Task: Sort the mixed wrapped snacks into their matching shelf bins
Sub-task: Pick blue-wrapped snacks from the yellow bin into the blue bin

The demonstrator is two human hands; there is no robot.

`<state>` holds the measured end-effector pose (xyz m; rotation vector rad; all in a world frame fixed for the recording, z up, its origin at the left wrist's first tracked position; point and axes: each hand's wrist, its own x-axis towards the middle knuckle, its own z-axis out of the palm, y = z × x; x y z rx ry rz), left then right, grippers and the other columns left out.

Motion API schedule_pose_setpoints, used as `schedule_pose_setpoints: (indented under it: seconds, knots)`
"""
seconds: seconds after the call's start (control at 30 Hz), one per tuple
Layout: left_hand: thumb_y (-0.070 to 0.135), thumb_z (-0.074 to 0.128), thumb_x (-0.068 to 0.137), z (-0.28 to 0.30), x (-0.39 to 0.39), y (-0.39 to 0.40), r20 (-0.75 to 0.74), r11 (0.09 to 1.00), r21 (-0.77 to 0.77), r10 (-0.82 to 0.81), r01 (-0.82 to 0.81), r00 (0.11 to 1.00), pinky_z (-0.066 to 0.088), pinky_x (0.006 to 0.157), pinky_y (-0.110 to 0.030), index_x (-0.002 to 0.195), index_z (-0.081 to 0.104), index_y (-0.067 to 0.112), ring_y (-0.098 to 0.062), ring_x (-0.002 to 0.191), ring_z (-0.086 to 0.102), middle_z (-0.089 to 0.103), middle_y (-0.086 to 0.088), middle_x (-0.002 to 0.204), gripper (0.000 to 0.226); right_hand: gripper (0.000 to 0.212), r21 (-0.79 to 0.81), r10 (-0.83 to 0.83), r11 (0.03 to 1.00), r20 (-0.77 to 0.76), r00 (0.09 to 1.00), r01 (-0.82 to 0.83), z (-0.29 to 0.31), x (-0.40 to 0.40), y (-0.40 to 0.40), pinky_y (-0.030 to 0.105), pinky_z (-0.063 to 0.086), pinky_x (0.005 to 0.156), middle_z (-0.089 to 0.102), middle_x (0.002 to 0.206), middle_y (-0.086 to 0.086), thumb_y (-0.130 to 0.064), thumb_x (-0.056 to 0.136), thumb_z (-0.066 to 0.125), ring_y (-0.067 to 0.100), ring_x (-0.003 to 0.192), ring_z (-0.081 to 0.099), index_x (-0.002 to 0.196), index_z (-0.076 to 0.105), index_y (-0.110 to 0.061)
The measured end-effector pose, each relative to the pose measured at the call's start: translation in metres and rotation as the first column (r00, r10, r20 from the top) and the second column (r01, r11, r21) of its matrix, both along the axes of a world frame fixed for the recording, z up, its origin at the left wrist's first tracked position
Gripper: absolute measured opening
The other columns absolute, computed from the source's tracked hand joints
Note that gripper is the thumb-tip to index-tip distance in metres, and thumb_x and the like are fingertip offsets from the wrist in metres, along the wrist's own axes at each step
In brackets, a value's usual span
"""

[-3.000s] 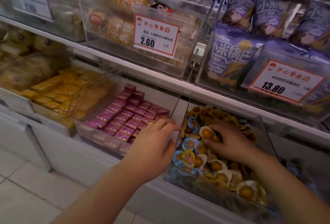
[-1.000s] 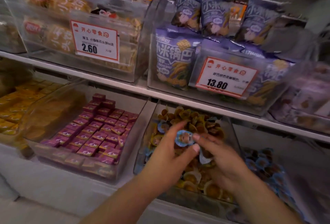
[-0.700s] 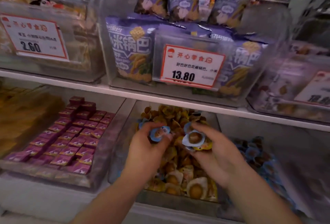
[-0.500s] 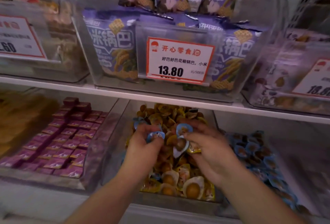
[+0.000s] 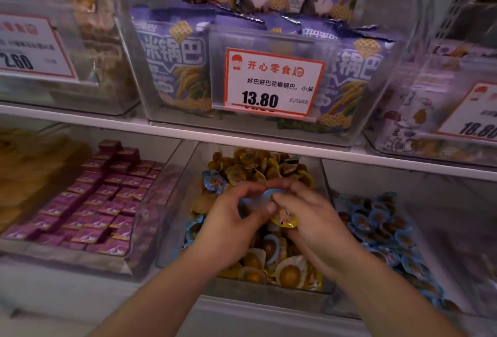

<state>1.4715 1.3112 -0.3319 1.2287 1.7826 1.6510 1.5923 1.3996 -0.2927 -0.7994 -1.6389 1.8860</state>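
Hands closer now: left hand (image 5: 228,229), right hand (image 5: 309,223) pinching blurry, seemingly blue-rimmed snack (image 5: 271,193).

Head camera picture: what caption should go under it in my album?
Both hands, left and right, gather blue-wrapped snacks over the mixed yellow bin.

Two hands meet above the middle bin (image 5: 324,175) of the lower shelf, a clear bin of mixed yellow-wrapped and blue-wrapped round snacks. The left hand (image 5: 228,226) and the right hand (image 5: 314,218) together pinch a blue-wrapped snack (image 5: 271,193); the right hand also holds a yellow-wrapped snack (image 5: 284,219) under its thumb. The bin to the right (image 5: 376,226) holds blue-wrapped snacks; the bin to the left (image 5: 88,202) holds rows of purple packets. On the shelf above, purple bags (image 5: 172,62) stand behind a price tag (image 5: 273,82) reading 13.80.
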Motion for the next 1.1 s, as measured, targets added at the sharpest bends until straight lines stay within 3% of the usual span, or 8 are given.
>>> schedule_pose_setpoints:
  seconds: [0.23, 0.4, 0.47, 0.63, 0.7, 0.83, 0.97, 1.1]
  knots:
    - [0.046, 0.069, 0.088, 0.006, -0.016, -0.007, 0.266, 0.979, -0.065, 0.206, -0.195, 0.942, 0.042, 0.051, -0.031, 0.095, 0.07, 0.027, -0.015, 0.058, 0.058, 0.061, 0.003, 0.064, 0.02, 0.04, 0.569, -0.02, 0.814, 0.228, 0.973, -0.117, 0.011, 0.005, 0.022, 0.032, 0.053, 0.099, 0.068, 0.118, -0.01, 0.004, 0.095, 0.054, 0.0, 0.111, 0.064, 0.121, 0.064, -0.025]
    - [0.036, 0.069, 0.089, 0.012, -0.015, -0.016, 0.353, 0.98, -0.133, 0.185, -0.147, 0.917, 0.039, 0.049, -0.027, 0.096, 0.071, 0.017, -0.015, 0.054, 0.05, 0.057, -0.003, 0.066, 0.02, 0.034, 0.87, -0.074, 0.398, 0.348, 0.935, -0.292, 0.008, 0.007, 0.022, 0.007, 0.045, 0.082, 0.066, 0.106, -0.018, -0.009, 0.095, 0.055, -0.005, 0.094, 0.058, 0.114, 0.07, -0.033]
    - [0.033, 0.068, 0.089, 0.013, -0.017, -0.019, 0.416, 0.981, -0.154, 0.171, -0.116, 0.893, 0.036, 0.043, -0.024, 0.097, 0.071, 0.016, -0.014, 0.052, 0.049, 0.061, -0.005, 0.069, 0.019, 0.028, 0.885, -0.138, 0.212, 0.447, 0.884, -0.414, 0.011, 0.009, 0.028, 0.024, 0.049, 0.088, 0.066, 0.111, -0.01, -0.018, 0.097, 0.054, 0.008, 0.103, 0.058, 0.117, 0.069, -0.028]
    - [0.037, 0.07, 0.074, 0.014, -0.025, -0.022, 0.579, 0.984, -0.153, 0.165, -0.093, 0.798, 0.033, 0.039, -0.025, 0.1, 0.07, 0.013, -0.017, 0.051, 0.052, 0.069, -0.011, 0.07, 0.035, 0.072, 0.636, -0.209, 0.206, 0.771, 0.602, -0.743, 0.012, 0.018, 0.023, 0.038, 0.052, 0.083, 0.064, 0.119, -0.006, -0.08, 0.083, 0.037, 0.021, 0.111, 0.058, 0.142, 0.035, -0.04]
    - [0.038, 0.068, 0.074, 0.014, -0.024, -0.022, 0.549, 0.981, -0.168, 0.177, -0.1, 0.817, 0.034, 0.039, -0.025, 0.101, 0.07, 0.014, -0.017, 0.05, 0.053, 0.069, -0.008, 0.067, 0.036, 0.081, 0.614, -0.236, 0.174, 0.785, 0.572, -0.77, 0.012, 0.019, 0.019, 0.038, 0.051, 0.085, 0.063, 0.122, -0.002, -0.081, 0.08, 0.04, 0.024, 0.114, 0.056, 0.147, 0.027, -0.038]
    - [0.04, 0.066, 0.081, 0.014, -0.019, -0.026, 0.41, 0.976, -0.195, 0.167, -0.092, 0.897, 0.038, 0.043, -0.027, 0.094, 0.071, 0.021, -0.012, 0.05, 0.054, 0.068, -0.008, 0.073, 0.024, 0.041, 0.624, -0.117, 0.258, 0.778, 0.618, -0.737, 0.017, 0.019, 0.022, 0.036, 0.053, 0.082, 0.063, 0.111, -0.002, -0.039, 0.089, 0.057, 0.016, 0.101, 0.059, 0.128, 0.052, -0.031]
    - [0.054, 0.061, 0.079, 0.008, -0.008, -0.026, 0.007, 0.979, -0.198, 0.047, -0.044, 0.999, 0.046, 0.049, -0.024, 0.084, 0.065, 0.033, 0.0, 0.057, 0.056, 0.061, 0.016, 0.068, 0.022, 0.04, 0.778, -0.125, 0.321, 0.601, 0.789, -0.541, 0.028, 0.027, 0.042, 0.006, 0.039, 0.068, 0.062, 0.106, -0.014, -0.009, 0.09, 0.054, 0.001, 0.086, 0.056, 0.119, 0.065, -0.034]
    - [0.058, 0.058, 0.072, 0.003, 0.001, -0.018, -0.264, 0.966, -0.254, -0.027, -0.043, 0.964, 0.055, 0.062, -0.024, 0.089, 0.059, 0.04, 0.004, 0.076, 0.063, 0.065, 0.025, 0.089, 0.025, 0.021, 0.775, -0.254, 0.173, 0.631, 0.733, -0.607, 0.025, 0.041, 0.059, 0.036, 0.03, 0.112, 0.061, 0.124, -0.014, -0.029, 0.091, 0.062, 0.016, 0.131, 0.044, 0.11, 0.07, -0.035]
